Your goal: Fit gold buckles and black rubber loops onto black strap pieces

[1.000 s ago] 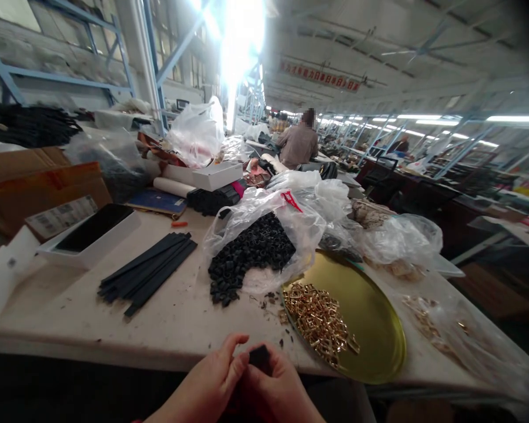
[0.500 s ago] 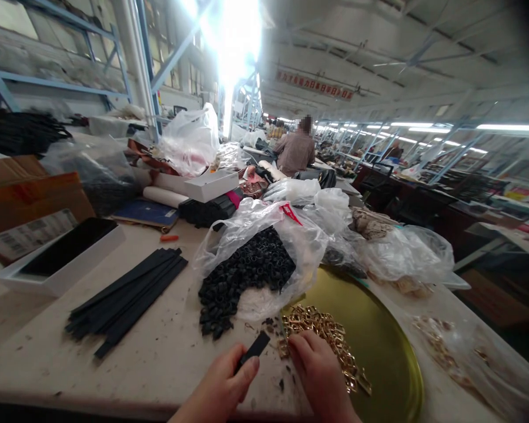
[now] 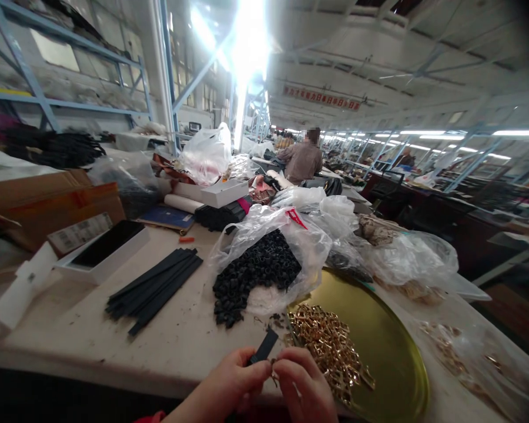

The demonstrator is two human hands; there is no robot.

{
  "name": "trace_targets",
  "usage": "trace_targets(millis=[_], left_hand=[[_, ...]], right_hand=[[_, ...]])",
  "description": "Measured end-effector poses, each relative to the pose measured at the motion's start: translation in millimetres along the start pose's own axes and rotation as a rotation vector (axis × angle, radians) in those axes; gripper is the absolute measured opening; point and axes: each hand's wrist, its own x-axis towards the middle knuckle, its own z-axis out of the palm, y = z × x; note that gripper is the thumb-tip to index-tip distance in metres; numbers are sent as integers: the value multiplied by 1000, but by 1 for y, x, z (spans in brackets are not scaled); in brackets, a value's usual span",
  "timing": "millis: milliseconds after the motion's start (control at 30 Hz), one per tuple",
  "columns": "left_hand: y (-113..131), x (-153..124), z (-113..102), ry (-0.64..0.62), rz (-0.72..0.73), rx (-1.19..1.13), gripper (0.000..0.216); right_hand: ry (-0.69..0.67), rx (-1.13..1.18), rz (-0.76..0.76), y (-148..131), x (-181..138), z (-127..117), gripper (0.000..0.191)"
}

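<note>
1. One long table carries a bag of black loops far of the hands.
2. One gold tray sits right, with brass buckles heaped at its near-left.
3. One black strap piece, pinched in the left hand, angles far-right.
4. One right hand pinches something small just beside its near end; what it is cannot be told.

On our counter the strips lie left of the bag of rings; the tray (buckles in it) sits right.
</note>
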Motion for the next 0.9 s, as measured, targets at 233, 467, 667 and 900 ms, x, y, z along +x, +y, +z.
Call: trace_targets(millis=[233,467,667,900], left_hand=[[2,-33,3,346,315,446,23],[-11,-45,-2,270,236,510,21],[-14,-50,-12,122,199,471,31],[-6,-52,-15,73,277,753,31]], right_hand=[[-65,950,659,-34,-13,22,46],[-87,420,442,-35,-23,12,49],[41,736,632,-41,-14,15,26],[35,1181,938,-37,-10,33,35]])
